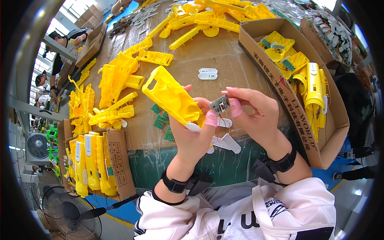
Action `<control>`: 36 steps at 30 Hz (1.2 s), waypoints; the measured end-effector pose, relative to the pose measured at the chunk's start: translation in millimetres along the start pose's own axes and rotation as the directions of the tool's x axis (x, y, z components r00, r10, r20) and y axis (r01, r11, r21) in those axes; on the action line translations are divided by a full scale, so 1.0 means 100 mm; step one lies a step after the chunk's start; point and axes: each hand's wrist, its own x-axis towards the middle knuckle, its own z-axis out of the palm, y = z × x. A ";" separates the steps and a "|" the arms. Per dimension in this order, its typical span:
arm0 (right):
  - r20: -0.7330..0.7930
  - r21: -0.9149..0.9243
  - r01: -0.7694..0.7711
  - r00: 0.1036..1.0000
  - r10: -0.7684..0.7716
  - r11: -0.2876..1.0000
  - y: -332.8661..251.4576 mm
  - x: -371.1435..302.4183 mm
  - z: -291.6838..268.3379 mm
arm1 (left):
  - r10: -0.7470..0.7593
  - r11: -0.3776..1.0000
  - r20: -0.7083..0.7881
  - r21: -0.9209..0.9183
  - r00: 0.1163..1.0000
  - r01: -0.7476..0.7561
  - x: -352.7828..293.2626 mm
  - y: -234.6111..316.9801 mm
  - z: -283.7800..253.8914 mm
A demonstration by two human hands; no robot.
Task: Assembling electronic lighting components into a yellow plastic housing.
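My left hand [188, 140] is closed around a yellow plastic housing half [172, 96], its ribbed inner side facing up and tilted. A small circuit board [220, 105] is pinched between the thumb and fingers of my right hand [256, 108], beside the housing's lower end. My left thumb is close to the board; whether it touches is unclear. Both thumbs wear pink finger covers. Thin red wires [219, 130] hang below the board toward white plastic pieces [230, 144] on the table. Small green circuit boards [160, 120] lie partly behind my left hand.
A cardboard box [276, 84] of yellow parts stands at right; another box [120, 160] with yellow housings is at left. Yellow housings [120, 76] pile along the table's left and far sides. Two white plates [208, 73] lie ahead. A fan [72, 210] stands lower left; people work beyond.
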 end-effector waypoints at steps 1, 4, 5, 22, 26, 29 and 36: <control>0.012 0.119 -0.121 0.993 0.120 0.985 -0.01 -0.02 0.01 | -0.027 0.999 -0.017 -0.023 0.999 0.027 0.01 -0.01 0.00; 0.101 0.338 -0.345 0.938 0.330 0.876 -0.05 0.00 -0.02 | -0.099 0.992 -0.047 -0.078 0.994 0.095 0.01 -0.04 -0.02; 0.172 0.428 -0.444 0.895 0.412 0.787 -0.06 0.01 -0.03 | -0.144 0.985 -0.060 -0.109 0.988 0.136 0.02 -0.05 -0.03; 0.318 0.284 -0.576 0.811 0.491 0.767 -0.08 0.06 -0.12 | 0.004 0.997 0.011 0.074 1.000 -0.005 0.02 -0.07 -0.02; 0.317 0.261 -0.566 0.815 0.485 0.782 -0.09 0.06 -0.12 | 0.021 0.997 0.036 0.069 0.999 -0.023 0.02 -0.05 -0.02; 0.349 0.309 -0.599 0.794 0.497 0.739 -0.08 0.08 -0.15 | -0.015 0.999 0.015 0.029 1.000 0.014 0.03 -0.01 -0.02; 0.358 0.477 -0.592 0.806 0.471 0.650 -0.02 0.09 -0.19 | -0.190 0.971 -0.016 -0.151 0.982 0.185 0.03 -0.02 -0.07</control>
